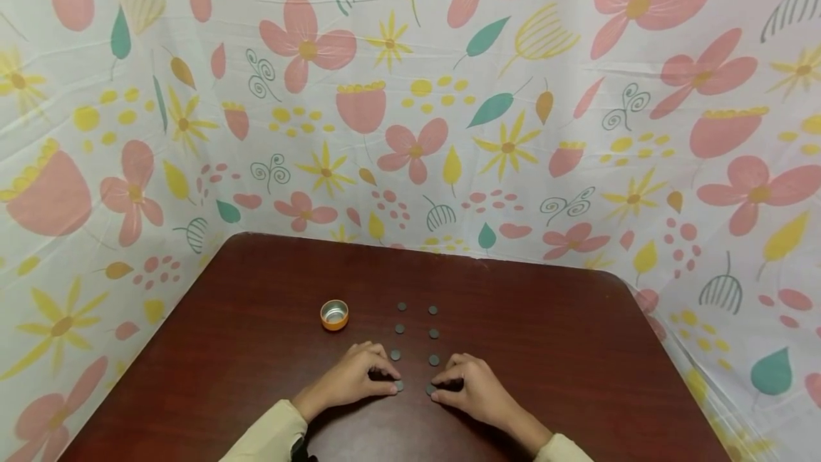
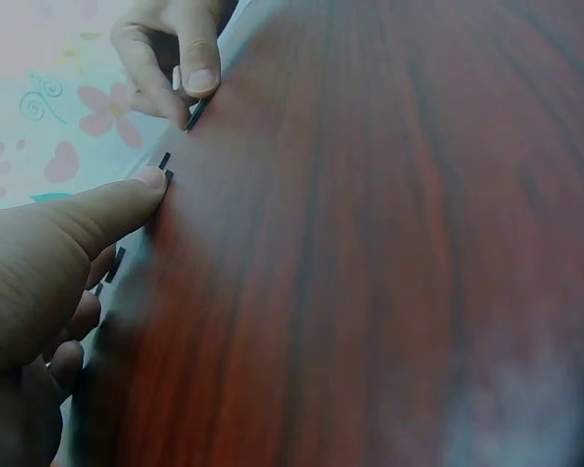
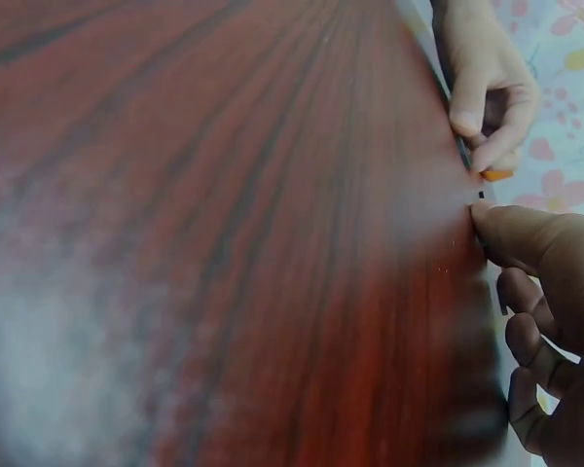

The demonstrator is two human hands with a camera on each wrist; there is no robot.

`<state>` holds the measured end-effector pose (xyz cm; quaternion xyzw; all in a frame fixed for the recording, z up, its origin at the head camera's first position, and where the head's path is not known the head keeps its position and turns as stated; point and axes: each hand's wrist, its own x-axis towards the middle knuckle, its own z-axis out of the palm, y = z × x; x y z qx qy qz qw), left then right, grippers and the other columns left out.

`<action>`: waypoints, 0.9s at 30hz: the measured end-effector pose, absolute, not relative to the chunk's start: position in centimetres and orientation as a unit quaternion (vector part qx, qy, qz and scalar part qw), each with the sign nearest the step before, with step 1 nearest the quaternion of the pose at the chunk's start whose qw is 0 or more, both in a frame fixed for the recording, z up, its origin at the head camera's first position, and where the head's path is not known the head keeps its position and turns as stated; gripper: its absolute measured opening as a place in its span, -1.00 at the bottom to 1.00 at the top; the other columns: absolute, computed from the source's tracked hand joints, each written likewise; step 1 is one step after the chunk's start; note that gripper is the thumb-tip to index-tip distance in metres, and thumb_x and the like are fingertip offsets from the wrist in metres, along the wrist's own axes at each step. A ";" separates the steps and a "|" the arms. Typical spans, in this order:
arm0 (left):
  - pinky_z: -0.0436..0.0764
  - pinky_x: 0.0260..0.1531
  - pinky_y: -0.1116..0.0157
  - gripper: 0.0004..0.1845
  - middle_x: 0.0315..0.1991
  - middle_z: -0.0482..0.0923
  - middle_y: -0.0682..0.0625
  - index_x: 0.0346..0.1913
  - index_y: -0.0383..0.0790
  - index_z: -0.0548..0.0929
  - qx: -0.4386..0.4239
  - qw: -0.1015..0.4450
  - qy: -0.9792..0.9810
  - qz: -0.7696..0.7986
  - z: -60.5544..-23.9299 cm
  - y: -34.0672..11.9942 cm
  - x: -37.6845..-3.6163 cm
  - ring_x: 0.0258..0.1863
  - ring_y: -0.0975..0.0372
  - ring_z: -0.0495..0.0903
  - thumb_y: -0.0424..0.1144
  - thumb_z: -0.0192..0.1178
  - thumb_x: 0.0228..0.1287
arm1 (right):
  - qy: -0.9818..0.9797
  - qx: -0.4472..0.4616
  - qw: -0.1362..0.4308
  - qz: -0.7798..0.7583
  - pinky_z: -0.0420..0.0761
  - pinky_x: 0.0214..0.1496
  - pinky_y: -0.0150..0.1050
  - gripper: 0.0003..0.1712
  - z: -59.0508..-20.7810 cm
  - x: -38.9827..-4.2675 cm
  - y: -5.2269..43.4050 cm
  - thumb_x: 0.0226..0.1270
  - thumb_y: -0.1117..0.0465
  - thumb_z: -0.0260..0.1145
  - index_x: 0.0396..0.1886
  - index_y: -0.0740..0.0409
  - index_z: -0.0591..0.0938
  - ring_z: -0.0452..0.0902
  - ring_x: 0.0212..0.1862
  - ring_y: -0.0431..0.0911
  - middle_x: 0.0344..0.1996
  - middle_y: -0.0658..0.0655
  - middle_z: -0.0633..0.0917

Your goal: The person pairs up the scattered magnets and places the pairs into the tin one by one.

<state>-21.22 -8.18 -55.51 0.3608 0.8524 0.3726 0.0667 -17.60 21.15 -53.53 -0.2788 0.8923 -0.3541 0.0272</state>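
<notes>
Left hand [image 1: 351, 380] fingertips pressed on the nearest-left coin [image 1: 399, 385], right hand [image 1: 470, 389] grip likewise pressed on the nearest-right coin [image 1: 429, 389], both at the near end of two coin columns, right of the orange cap [image 1: 334, 314] on the worktop [image 1: 577, 348].

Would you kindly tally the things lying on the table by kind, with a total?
Small dark round discs: 8, in two columns of 4; the nearest pair lies at the fingertips of the left hand and the right hand.
Orange caps: 1, open side up.
Total: 9 things on the brown table.
</notes>
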 end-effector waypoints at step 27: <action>0.26 -0.19 0.39 -0.81 -0.41 0.45 0.42 -0.05 0.16 0.83 0.387 0.048 0.856 0.340 -55.3 -5.8 -21.1 -0.38 0.51 0.34 0.00 0.41 0.32 | 0.897 -0.283 0.047 -0.337 0.48 -0.27 -0.38 -0.75 -53.0 -17.1 18.7 0.30 0.08 0.52 -0.06 0.00 0.84 0.46 -0.29 -0.38 -0.32 -0.26 0.67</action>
